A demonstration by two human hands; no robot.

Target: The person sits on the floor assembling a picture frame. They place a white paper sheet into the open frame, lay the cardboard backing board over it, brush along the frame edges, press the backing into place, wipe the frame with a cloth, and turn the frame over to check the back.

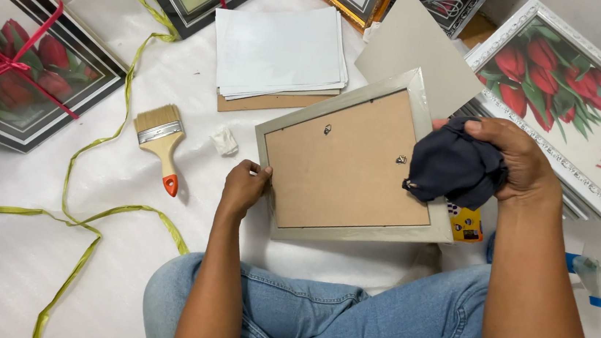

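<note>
Nearest, the person's knees in blue jeans (374, 316) are rising into view, both forearms reaching out over them. The left hand (244, 185) is gripping the left edge of a silver picture frame (360, 164), fingers curled over the rim and thumb on top. The frame is lying face down and tilted, its brown backing board showing, just beyond the knees on the white sheet (5, 265). The right hand (514, 160) is closing around a bunched dark cloth (451, 169), pressing it against the frame's right edge. A spray bottle (588, 270) is lying to the right. Left of the frame, a paintbrush (160, 141) with an orange tip is resting near a green ribbon (90, 218). Farther off, a stack of white sheets (279, 49) is sitting, and framed tulip pictures (572, 92) are standing at the far right.
</note>
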